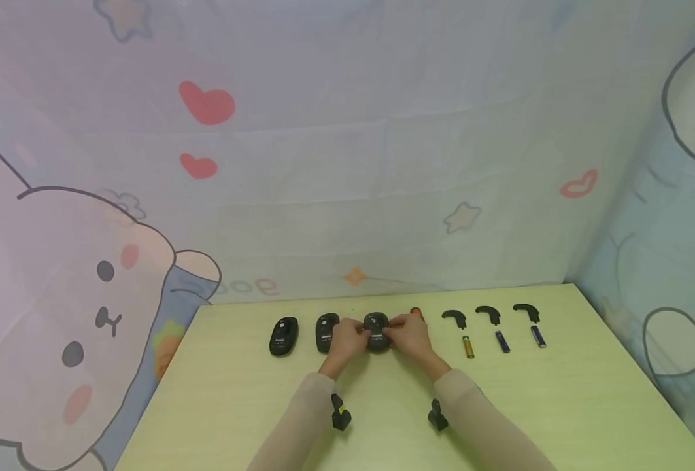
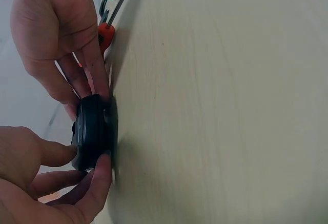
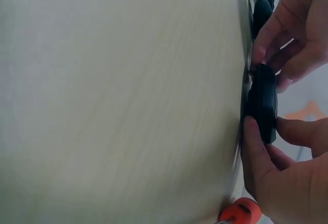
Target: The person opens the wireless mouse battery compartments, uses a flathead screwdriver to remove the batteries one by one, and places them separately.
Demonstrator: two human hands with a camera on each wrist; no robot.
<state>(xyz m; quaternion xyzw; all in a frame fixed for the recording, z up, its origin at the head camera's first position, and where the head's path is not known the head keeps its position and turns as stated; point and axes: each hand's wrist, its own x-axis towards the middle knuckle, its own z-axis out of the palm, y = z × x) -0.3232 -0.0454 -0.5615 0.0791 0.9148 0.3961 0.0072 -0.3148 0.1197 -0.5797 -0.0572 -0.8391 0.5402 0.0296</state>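
Both hands hold a black computer mouse (image 1: 376, 330) between them, its labelled underside turned up. At its left side, the left hand (image 1: 347, 341) grips it with thumb and fingers, the thumb on top in the left wrist view. From the other side the right hand (image 1: 410, 335) pinches the same mouse, seen edge-on in the right wrist view (image 3: 264, 103). It is at or just over the tabletop; I cannot tell whether it touches. Just beyond the right hand shows the red handle of a screwdriver (image 2: 106, 37), its shaft mostly hidden in the head view.
Two more upturned black mice (image 1: 284, 336) lie to the left, the nearer one partly behind the left hand. On the right, three curved black plastic pieces (image 1: 488, 314) lie in a row above three batteries (image 1: 503, 341). A patterned cloth (image 1: 323, 196) hangs behind the table (image 1: 218, 392).
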